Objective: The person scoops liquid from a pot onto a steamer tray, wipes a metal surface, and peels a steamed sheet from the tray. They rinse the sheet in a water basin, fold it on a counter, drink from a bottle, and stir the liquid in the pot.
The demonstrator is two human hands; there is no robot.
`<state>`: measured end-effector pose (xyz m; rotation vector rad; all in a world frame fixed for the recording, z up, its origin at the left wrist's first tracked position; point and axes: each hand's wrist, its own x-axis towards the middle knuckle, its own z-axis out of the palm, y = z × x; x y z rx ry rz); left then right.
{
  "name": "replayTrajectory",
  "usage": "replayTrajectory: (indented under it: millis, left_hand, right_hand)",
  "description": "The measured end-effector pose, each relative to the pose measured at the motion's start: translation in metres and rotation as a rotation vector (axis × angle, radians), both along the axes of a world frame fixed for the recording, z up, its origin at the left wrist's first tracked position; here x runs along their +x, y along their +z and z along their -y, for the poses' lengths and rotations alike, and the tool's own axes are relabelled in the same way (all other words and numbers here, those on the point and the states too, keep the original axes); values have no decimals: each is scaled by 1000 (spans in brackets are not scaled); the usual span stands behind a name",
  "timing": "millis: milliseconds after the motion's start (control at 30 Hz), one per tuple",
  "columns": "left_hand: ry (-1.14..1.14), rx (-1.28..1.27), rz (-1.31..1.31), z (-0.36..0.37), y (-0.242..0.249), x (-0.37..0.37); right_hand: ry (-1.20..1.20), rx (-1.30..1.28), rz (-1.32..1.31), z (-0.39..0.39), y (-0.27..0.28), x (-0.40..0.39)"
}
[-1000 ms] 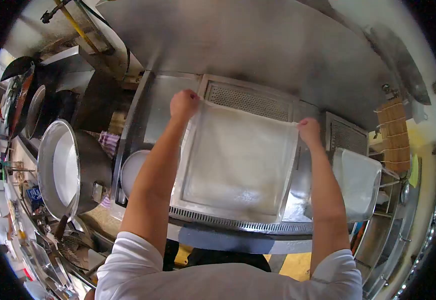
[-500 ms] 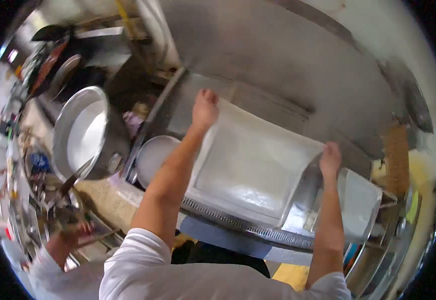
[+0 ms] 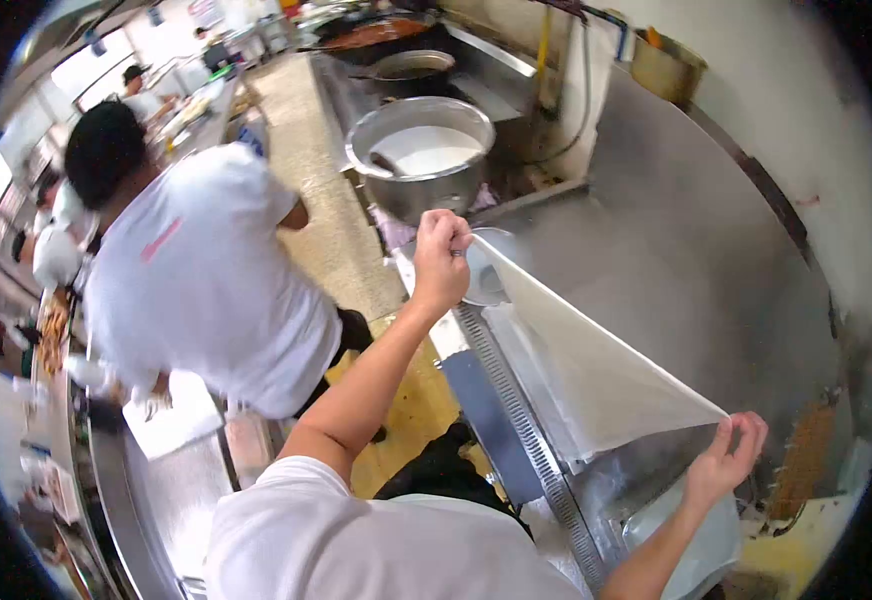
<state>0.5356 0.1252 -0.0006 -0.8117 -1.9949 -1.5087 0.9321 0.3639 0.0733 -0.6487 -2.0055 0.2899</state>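
Observation:
A white cloth (image 3: 596,370) hangs stretched between my two hands over the metal work surface. My left hand (image 3: 443,262) is closed on its upper left corner, beside a round metal lid or plate (image 3: 486,283). My right hand (image 3: 726,455) pinches the opposite corner at the lower right. The cloth's top edge runs taut and slanting between them, and its lower part hangs down near the slotted front edge (image 3: 546,480). Below my right hand lies a pale tray (image 3: 686,545).
Beyond my left hand stands a large metal pot (image 3: 456,185) of white liquid with a ladle handle in it. Dark pans (image 3: 371,38) are farther back. A co-worker in a white shirt (image 3: 196,270) bends over a counter at left, near a white board (image 3: 171,415).
The view has swung left. The cloth, earlier spread nearly flat, is now lifted and slanted between my hands. The co-worker's body has come into view.

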Motion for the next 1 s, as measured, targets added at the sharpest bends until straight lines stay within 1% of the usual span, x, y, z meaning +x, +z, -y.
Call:
replayTrajectory:
  millis: [100, 133, 233, 267, 333, 367, 433, 467, 500, 567, 633, 667, 700, 767, 867, 967, 1000]
  left_hand:
    - [100, 15, 25, 73, 28, 28]
    - [130, 76, 56, 95, 34, 37]
    - [284, 45, -34, 173, 60, 66]
    - [316, 70, -37, 201, 68, 77]
    - [417, 134, -29, 253, 88, 104]
    - [467, 91, -45, 288, 90, 112]
    - [587, 51, -74, 349, 109, 143]
    - [638, 83, -81, 377, 117, 160]
    - [690, 116, -90, 405, 125, 178]
    - [846, 43, -179, 463, 141, 215]
    - [1025, -29, -241, 513, 159, 257]
    - [1048, -21, -287, 546, 160, 275]
    - [1112, 21, -280, 566, 166, 295]
    - [1266, 36, -182, 614, 174, 340]
    - [1302, 239, -186, 685, 177, 398]
    - [1472, 231, -171, 742, 178, 462]
    - [1545, 177, -156, 763, 178, 476]
  right_hand:
    - [136, 40, -26, 28, 29, -9]
    - [182, 42, -34, 37, 39, -13]
    - [339, 63, -72, 68, 73, -31]
    - [398, 69, -87, 79, 84, -38]
    - [533, 121, -121, 103, 106, -58]
    - [600, 145, -137, 115, 117, -69]
    - [725, 155, -142, 152, 143, -95]
    - [790, 160, -144, 171, 155, -109]
    - [850, 214, -149, 188, 165, -124]
    - [968, 324, -167, 230, 184, -154]
    - [1159, 225, -170, 278, 200, -183]
    - [1284, 27, -122, 304, 203, -199]
    - [1430, -60, -128, 329, 207, -220]
    - [1551, 46, -117, 390, 221, -249]
    - [1759, -74, -108, 507, 230, -274]
    - [1843, 62, -131, 634, 229, -293]
    - [1855, 33, -73, 677, 225, -298]
